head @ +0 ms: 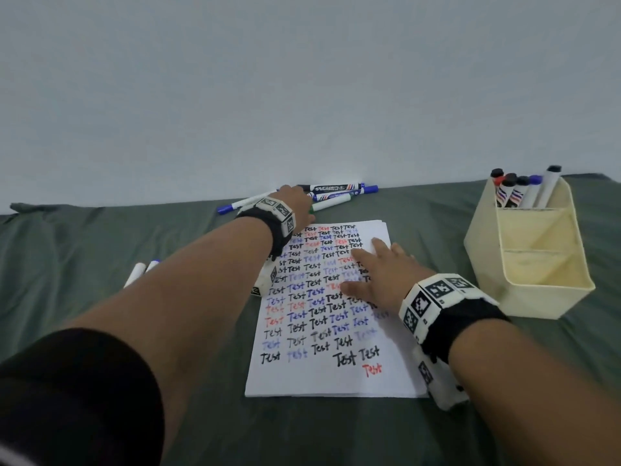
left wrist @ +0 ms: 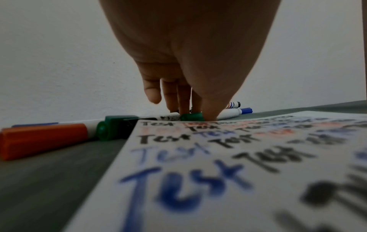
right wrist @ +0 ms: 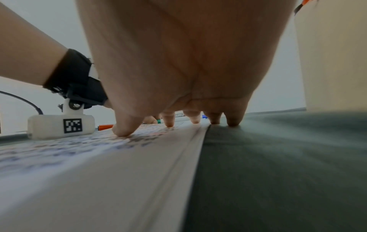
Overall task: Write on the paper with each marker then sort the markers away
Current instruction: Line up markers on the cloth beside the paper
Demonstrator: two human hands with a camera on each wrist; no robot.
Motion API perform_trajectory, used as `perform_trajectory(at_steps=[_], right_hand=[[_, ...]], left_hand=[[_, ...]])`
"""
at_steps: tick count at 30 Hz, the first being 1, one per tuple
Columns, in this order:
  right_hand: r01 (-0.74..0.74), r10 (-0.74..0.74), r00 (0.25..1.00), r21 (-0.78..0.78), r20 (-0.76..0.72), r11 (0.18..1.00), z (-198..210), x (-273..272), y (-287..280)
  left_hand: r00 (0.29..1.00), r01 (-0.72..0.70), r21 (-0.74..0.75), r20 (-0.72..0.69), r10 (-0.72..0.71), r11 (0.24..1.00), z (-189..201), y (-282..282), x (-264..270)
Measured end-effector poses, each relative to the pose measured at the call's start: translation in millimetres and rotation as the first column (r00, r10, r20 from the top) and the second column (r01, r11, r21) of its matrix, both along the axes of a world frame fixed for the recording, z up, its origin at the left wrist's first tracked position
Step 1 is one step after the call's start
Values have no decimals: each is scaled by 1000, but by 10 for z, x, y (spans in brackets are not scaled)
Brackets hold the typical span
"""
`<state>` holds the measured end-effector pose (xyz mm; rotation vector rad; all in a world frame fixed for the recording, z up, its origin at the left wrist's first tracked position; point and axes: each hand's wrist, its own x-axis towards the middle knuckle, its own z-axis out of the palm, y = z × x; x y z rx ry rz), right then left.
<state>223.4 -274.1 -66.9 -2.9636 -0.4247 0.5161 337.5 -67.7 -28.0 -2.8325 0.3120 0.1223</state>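
Observation:
The white paper [head: 322, 375] covered with "Test" in black, blue and red lies on the green cloth. My left hand [head: 297, 198] reaches past the paper's far edge into a pile of markers [head: 339, 190] by the wall. In the left wrist view its thumb and fingers [left wrist: 183, 102] close from both sides on the cap of a green marker [left wrist: 191, 117]. My right hand [head: 376, 267] lies flat on the paper's right side, fingers spread and holding nothing. In the right wrist view its outer fingertips [right wrist: 233, 121] touch the cloth beside the paper [right wrist: 99, 164].
A cream organizer [head: 537, 290] stands at the right, with several markers [head: 524, 190] upright in its back compartment. Two more markers [head: 141, 272] lie on the cloth left of my left forearm. An orange-capped marker [left wrist: 43, 139] and a second green-capped one [left wrist: 115, 127] lie off the paper's far left corner.

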Motion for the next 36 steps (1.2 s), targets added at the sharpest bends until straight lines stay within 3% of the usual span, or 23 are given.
perform_trajectory(at_steps=[6, 10, 16, 19, 22, 26, 30, 33, 36], right_hand=[[35, -35, 999, 42, 15, 999, 48, -11, 10], [57, -75, 989, 135, 128, 989, 98, -34, 11], [-24, -50, 933, 201, 355, 979, 175, -83, 13], [-73, -9, 920, 195, 391, 978, 253, -99, 26], [-93, 5, 937, 237, 349, 967, 347, -131, 58], [-142, 48, 930, 234, 366, 962, 385, -167, 67], [-159, 99, 957, 208, 273, 965, 392, -165, 78], [-182, 120, 955, 214, 271, 960, 372, -171, 95], [-203, 145, 954, 205, 264, 958, 366, -178, 122]], left_hand=[[998, -30, -168, 50, 39, 985, -56, -24, 27], [997, 29, -217, 76, -13, 976, 31, 23, -124], [980, 193, -404, 116, -160, 894, 211, 189, -716], [968, 252, -428, 98, -233, 868, 211, 138, -1045], [977, 214, -471, 89, -195, 856, 167, 35, -1285], [982, 181, -394, 27, -185, 901, 141, -47, -1420], [990, 135, -316, -6, -144, 939, 184, -33, -1446], [989, 133, -312, -20, -146, 941, 210, 23, -1445], [995, 36, -339, -70, -64, 940, 212, 132, -1420]])
